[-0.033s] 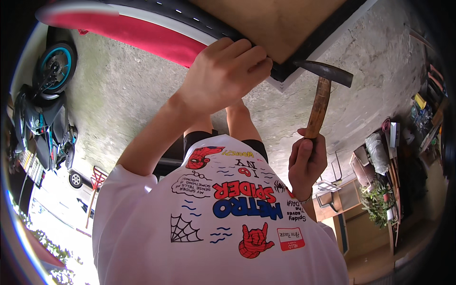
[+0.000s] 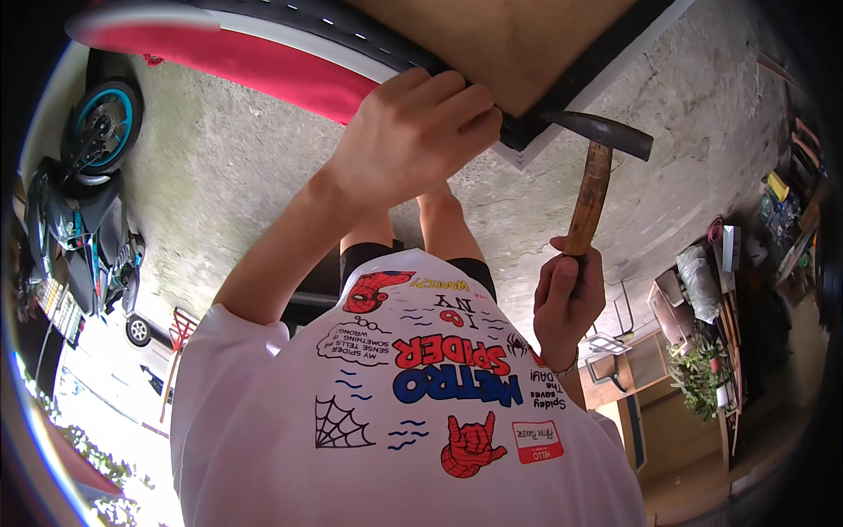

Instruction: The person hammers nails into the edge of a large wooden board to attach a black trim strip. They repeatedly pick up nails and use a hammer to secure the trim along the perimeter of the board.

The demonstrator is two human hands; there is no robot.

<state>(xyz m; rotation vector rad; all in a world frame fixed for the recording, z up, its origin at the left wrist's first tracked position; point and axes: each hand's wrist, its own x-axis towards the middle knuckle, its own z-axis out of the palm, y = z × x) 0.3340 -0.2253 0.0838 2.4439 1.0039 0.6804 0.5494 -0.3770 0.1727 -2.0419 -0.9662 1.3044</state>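
meanwhile, over a rough concrete floor (image 2: 219,167), grips a hammer (image 2: 590,189) in the right hand (image 2: 569,303), closed around the lower end of the wooden handle. holds the dark metal head (image 2: 619,139) close to the near corner of a brown panel (image 2: 518,53); cannot tell, from this angle, whether touching or merely overlapping in the view. rests the left hand (image 2: 421,132) on the panel's black border (image 2: 386,44), just left of that corner, fingers curled; cannot tell whether gripping the edge, pinching something small or only lying against it. blocks, with that same hand, the sight of a stretch of border. shows the panel across the top of the view, ahead of the body, edged along the left by a white band (image 2: 303,40) and a red side (image 2: 263,70). wears a white shirt (image 2: 263,422) printed in red, blue and black, filling the lower middle and hiding much behind it; wears dark shorts (image 2: 470,268) above bare legs (image 2: 452,224). has, at far left, a motorcycle (image 2: 83,220) with a blue-rimmed wheel, and, lower down, a red latticed object (image 2: 183,327) near a vehicle wheel (image 2: 138,331). has, at far right, well apart from the hammer, a leafy plant (image 2: 694,378), a plastic-wrapped bundle (image 2: 696,279) and a yellow item (image 2: 777,186) amid clutter.
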